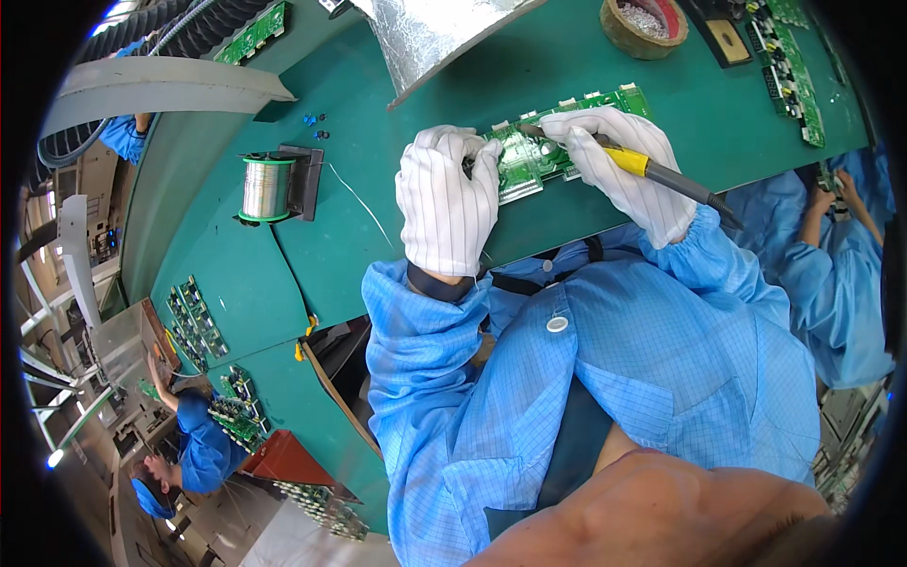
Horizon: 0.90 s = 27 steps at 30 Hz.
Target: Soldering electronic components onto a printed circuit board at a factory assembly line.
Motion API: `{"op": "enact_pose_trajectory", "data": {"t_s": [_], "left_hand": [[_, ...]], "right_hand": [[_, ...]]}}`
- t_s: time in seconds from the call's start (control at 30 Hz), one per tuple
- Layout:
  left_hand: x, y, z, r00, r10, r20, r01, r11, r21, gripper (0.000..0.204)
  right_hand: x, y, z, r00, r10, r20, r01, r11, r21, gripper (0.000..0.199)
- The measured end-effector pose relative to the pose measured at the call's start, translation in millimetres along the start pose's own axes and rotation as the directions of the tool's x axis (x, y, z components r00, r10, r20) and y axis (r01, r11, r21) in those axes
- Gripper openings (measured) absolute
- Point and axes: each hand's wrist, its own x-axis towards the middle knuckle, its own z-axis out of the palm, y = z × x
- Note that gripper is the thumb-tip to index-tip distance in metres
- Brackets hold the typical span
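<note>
A green circuit board (521,163) with white connectors along its far edge lies on the green mat in front of me. At its left end, my left hand (446,194), in a white striped glove, is closed on the board with the fingers curled; a small dark bit shows between thumb and fingers. My right hand (619,161), gloved the same way, holds a soldering iron (628,161) with a yellow band and dark grip like a pen. The iron's tip points left, low over the board; whether it touches cannot be made out.
A solder wire spool (267,187) stands on a holder to the left, its wire trailing toward my left wrist. Small blue parts (316,121) lie beyond it. A foil-covered sheet (430,38), a round tub (644,26) and more boards (789,80) sit farther back. Co-workers (194,435) are at both sides.
</note>
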Motion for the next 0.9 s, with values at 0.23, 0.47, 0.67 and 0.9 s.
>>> {"op": "enact_pose_trajectory", "data": {"t_s": [0.23,0.47,0.67,0.9], "left_hand": [[-1.2,2.0,2.0,1.0,-0.017,-0.001,0.017,1.0,0.013,0.012],[-2.3,3.0,2.9,1.0,-0.016,-0.007,0.016,0.999,0.031,0.013],[-5.4,-2.4,-3.9,0.997,-0.071,-0.014,0.071,0.996,-0.06,0.015],[-17.9,-15.8,-19.1,0.971,-0.238,-0.023,0.23,0.958,-0.172,0.02]], "right_hand": [[0.7,5.2,3.7,0.997,-0.075,0.01,0.075,0.996,-0.04,0.015],[1.8,4.7,2.1,0.994,-0.103,0.033,0.104,0.993,-0.048,0.015],[4.6,-5.9,-22.9,0.984,0.03,0.177,-0.032,0.999,0.007,0.02],[-3.0,13.7,-43.4,0.868,0.155,-0.472,-0.163,0.986,0.024,0.044]]}}
